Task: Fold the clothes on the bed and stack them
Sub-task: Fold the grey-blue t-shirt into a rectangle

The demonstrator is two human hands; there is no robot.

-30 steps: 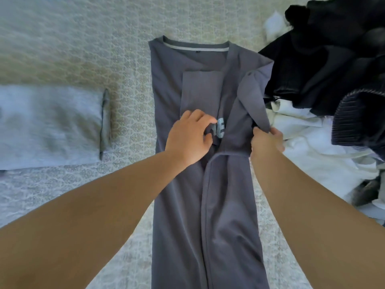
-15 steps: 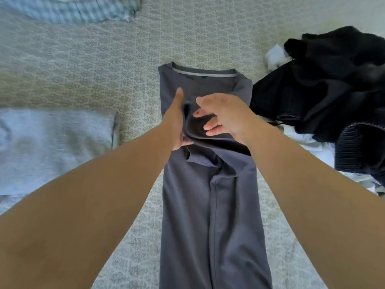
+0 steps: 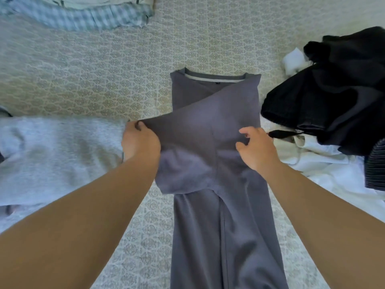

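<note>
A dark grey T-shirt (image 3: 216,236) lies lengthwise on the patterned bedspread (image 3: 104,80), collar at the far end and both sides folded inward. Its right sleeve (image 3: 200,130) is stretched leftward across the chest. My left hand (image 3: 139,142) grips the sleeve's end at the shirt's left edge. My right hand (image 3: 257,148) rests on the shirt's right side with fingers curled, pinching the fabric there. A folded light grey garment (image 3: 52,155) lies flat on the left.
A heap of unfolded black clothes (image 3: 333,97) sits at the right over white garments (image 3: 325,163). A blue checked cloth (image 3: 83,15) lies at the far left edge of the bed. Bare bedspread shows between the shirt and the folded grey garment.
Both hands met at the shirt's chest, then parted. My left hand has pulled the right sleeve leftward across the shirt, while my right hand moved back to the right edge.
</note>
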